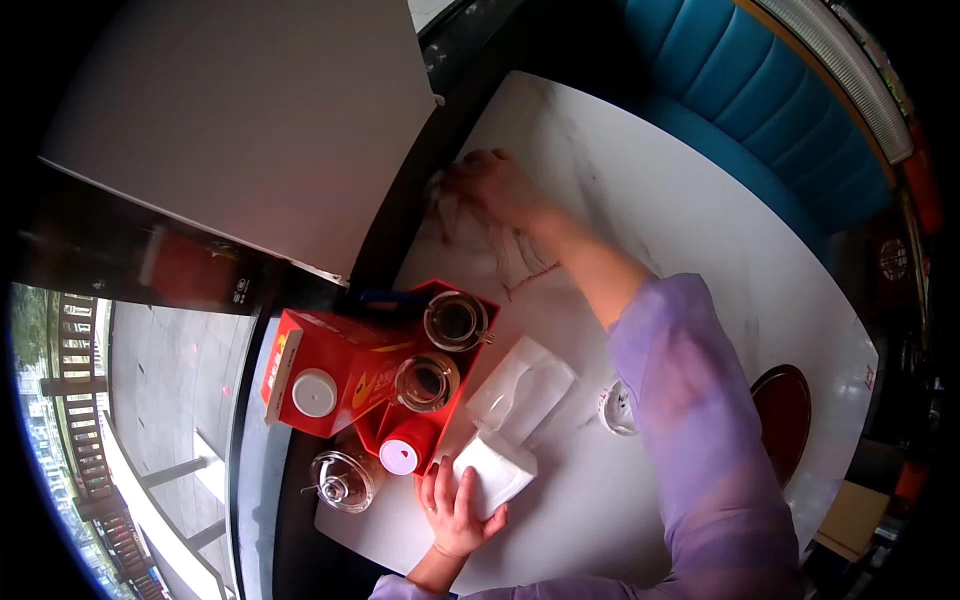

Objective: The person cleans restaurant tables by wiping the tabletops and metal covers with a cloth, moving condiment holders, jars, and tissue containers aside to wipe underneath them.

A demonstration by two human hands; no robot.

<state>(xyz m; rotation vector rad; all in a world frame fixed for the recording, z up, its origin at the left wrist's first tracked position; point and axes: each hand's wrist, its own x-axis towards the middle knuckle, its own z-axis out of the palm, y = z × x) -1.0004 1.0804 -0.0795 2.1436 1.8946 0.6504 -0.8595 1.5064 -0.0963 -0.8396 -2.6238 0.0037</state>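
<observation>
My left hand is at the near side of the table, its thumb and fingers closed around the end of a pack of white napkins. Crinkled clear wrapping extends from the pack. My right hand reaches to the table's far left edge and is slightly blurred. Its curled fingers press down on what looks like a crumpled white tissue, mostly hidden under them. Beside my left hand is a red caddy with glass jars and a red container with a pale lid.
A red carton with a white cap leans by the caddy. Near it stands a glass cruet. A small white dish sits by my right sleeve, and a dark red round mat lies at right. A teal bench borders the table.
</observation>
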